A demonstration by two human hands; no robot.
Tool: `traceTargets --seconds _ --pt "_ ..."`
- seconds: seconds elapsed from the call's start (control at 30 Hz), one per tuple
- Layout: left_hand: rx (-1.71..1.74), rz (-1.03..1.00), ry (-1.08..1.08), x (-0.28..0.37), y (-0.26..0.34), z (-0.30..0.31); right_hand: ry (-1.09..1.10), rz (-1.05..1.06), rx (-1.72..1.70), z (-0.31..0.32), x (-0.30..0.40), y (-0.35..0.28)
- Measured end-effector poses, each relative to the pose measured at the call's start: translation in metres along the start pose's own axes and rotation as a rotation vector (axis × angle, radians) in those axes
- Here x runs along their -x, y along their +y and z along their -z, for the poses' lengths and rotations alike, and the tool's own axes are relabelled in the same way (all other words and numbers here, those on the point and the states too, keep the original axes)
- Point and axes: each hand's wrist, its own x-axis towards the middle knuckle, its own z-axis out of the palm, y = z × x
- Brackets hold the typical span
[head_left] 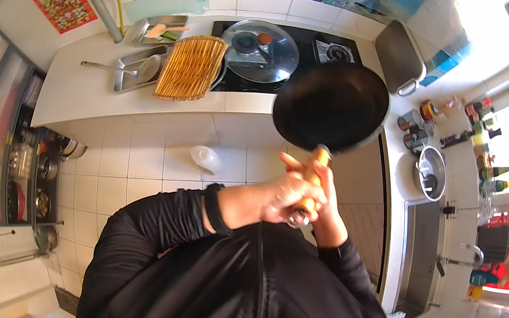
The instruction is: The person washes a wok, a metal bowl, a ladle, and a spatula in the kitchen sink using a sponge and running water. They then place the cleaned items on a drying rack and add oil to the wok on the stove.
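Note:
A black wok (332, 106) hangs in front of me, lifted over the front edge of the counter with its dark inside facing up; it is slightly blurred. Its wooden handle (320, 158) points back at my chest. My left hand (286, 195), with a black band at the wrist, wraps the handle. From the right, my right hand (327, 195) also closes on the handle, its fingers partly hidden behind the left. Behind the wok lies a black cooktop (305, 73). On its left side is a domed glass lid (271, 62) with a brown knob; what it covers is unclear.
Left of the lid, a woven slatted mat (191, 68) rests over a vessel. Beside it are a skimmer (148, 68) and a metal tray (120, 80). Rightward stand a metal bowl (437, 165) and a sink (420, 260). On the floor sits a white plastic container (206, 158).

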Motion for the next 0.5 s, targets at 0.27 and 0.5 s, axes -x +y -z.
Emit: traceTargets --seconds 0.27,0.5 --pt "-0.216 -0.284 0.149 0.025 0.055 0.045 -0.074 0.03 0.367 -0.019 -0.097 -0.006" --pt "-0.343 -0.402 0.398 -0.033 0.098 0.068 -0.125 0.306 0.687 0.083 -0.187 -0.043"
